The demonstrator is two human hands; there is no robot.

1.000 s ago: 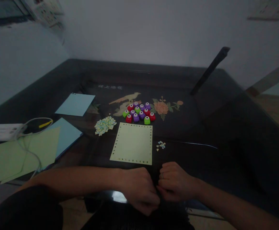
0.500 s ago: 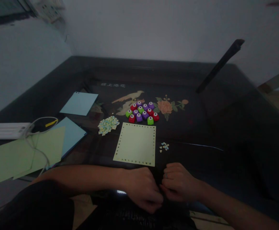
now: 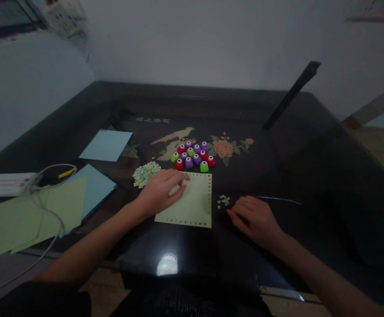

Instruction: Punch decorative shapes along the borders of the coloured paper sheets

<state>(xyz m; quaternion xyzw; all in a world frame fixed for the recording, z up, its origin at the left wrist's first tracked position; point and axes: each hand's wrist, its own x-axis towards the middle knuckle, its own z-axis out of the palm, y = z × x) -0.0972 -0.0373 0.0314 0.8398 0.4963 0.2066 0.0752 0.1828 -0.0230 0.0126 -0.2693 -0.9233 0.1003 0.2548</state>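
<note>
A pale yellow-green sheet (image 3: 192,204) with small holes punched along its edges lies on the dark table. My left hand (image 3: 160,190) is over the sheet's upper left part, fingers apart and holding nothing. Just right of a few tiny paper cut-outs (image 3: 224,200), my right hand (image 3: 256,220) rests with its fingers bent; nothing shows in it. Behind the sheet stand several red, green and purple punches (image 3: 196,155) with eye-like tops. A heap of small cut-outs (image 3: 145,173) sits at the sheet's left, beside my left hand.
Blue sheets (image 3: 106,145) and green sheets (image 3: 56,202) lie at the left, near a white power strip (image 3: 7,185) and its looped cable. A dark stick (image 3: 292,94) rises at the back right. The glossy table (image 3: 139,251) carries bird and flower pictures.
Both hands have parted from near the table's front edge. The left moved up and left onto the sheet and opened; the right moved up and right, beside the small cut-outs.
</note>
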